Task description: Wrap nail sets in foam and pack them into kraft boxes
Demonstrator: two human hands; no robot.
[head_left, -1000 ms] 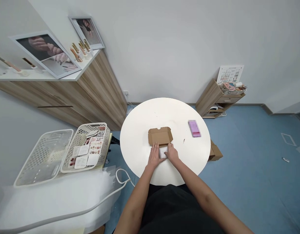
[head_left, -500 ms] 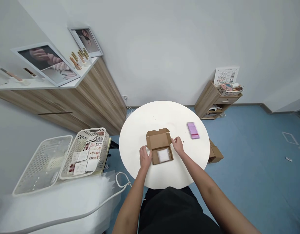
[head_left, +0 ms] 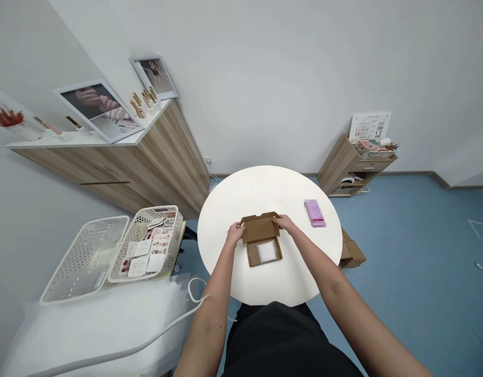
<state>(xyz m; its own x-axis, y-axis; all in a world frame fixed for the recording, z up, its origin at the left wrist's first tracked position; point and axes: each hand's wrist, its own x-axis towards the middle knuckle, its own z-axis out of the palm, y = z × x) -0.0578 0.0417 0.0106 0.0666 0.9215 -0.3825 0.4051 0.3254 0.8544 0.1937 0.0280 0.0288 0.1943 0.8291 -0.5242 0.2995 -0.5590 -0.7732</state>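
open cardboard box (head_left: 253, 255) lies crosswise on the round table (head_left: 265, 285), its lid (head_left: 261, 229) raised at the back

a wood-grain cabinet (head_left: 174, 157) stands at the far left by the wall (head_left: 265, 78), topped with framed pictures (head_left: 100, 111). the table, white and smaller, is directly in front of the person (head_left: 284, 340). past its far right edge stands a little shelf unit (head_left: 337, 162); to its left, apart from it, is a white basket (head_left: 176, 225) of cards (head_left: 158, 241). a brown carton (head_left: 353, 255) sits on the floor (head_left: 414, 251) at the table's right, partly hidden by the tabletop.

the box is near the table's middle. its long axis runs left to right across the person's front, the right end turned slightly away. the lid rises from the far long edge, inner face toward the person, standing between the box's open base and the far part of the table.

the left hand (head_left: 235, 232) is at the lid's left side, the right hand (head_left: 285, 223) at its upper right corner; on each, thumb and fingers are nearly together, pinching the cardboard. how the fingers lie behind the lid cannot be told.

a purple item (head_left: 314, 213), pixelated, lies on the table's right, well apart from the box. a white packet (head_left: 267, 252) rests flat inside the box toward its right end, bare cardboard to its left.
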